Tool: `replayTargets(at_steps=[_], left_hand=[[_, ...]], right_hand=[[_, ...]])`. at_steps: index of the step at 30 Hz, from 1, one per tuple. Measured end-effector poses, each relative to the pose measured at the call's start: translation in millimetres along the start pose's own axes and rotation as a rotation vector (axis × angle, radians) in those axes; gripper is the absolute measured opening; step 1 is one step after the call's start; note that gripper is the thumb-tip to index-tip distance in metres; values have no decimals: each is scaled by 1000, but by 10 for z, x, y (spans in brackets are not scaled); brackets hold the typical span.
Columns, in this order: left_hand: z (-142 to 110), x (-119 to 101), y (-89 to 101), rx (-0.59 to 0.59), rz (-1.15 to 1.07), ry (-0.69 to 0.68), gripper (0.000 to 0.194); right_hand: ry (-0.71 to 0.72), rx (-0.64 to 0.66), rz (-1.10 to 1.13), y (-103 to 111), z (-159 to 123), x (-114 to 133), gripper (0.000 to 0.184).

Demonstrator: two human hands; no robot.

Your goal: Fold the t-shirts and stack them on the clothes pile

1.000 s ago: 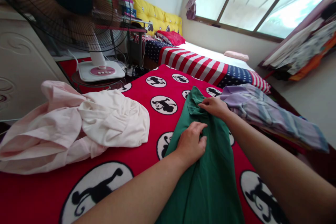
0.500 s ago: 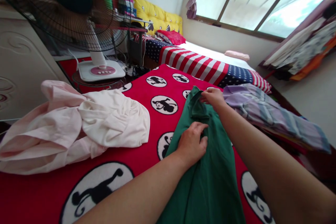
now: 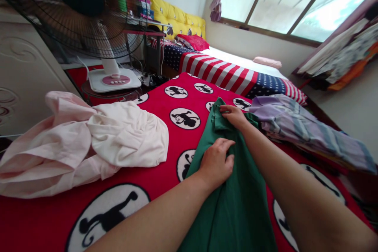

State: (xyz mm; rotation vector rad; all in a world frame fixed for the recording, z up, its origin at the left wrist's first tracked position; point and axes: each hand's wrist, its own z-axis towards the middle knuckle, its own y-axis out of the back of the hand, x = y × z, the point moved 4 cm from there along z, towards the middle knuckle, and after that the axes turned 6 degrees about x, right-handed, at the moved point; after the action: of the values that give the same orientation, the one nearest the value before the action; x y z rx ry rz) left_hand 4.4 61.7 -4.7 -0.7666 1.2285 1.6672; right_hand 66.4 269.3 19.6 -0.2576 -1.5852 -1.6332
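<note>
we've got a red cover (image 3: 159, 181) as the main surface, printed with white discs and black monkey figures. directly on it we see: green garment (image 3: 236, 204), laid lengthwise; white cloth (image 3: 130, 134), bunched, touching pale pink cloth (image 3: 62, 138) at left; purple plaid cloth (image 3: 301, 126) topping a pile at right, lower layers unclear to us. beyond, we have a bed (image 3: 220, 71) in stars-and-stripes fabric, carrying a red pillow (image 3: 193, 42) and a pink bundle (image 3: 267, 62).
</note>
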Motion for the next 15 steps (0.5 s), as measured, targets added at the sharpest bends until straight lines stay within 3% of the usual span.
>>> replayTargets(at_steps=[2, 5, 9, 12, 15], left_hand=[[1, -1, 6, 2, -2, 0, 41], [0, -6, 9, 7, -6, -2, 41], [-6, -14, 8, 10, -7, -1, 39], [-8, -15, 9, 7, -6, 2, 38], [-8, -13, 10, 8, -6, 1, 37]], right_hand=[[32, 1, 11, 45, -32, 30, 42], [29, -94, -27, 303, -107, 8, 31], [-160, -276, -279, 786, -228, -181, 29], [-315, -180, -363, 946, -272, -373, 37], [-386, -139, -235, 963, -284, -533, 24]])
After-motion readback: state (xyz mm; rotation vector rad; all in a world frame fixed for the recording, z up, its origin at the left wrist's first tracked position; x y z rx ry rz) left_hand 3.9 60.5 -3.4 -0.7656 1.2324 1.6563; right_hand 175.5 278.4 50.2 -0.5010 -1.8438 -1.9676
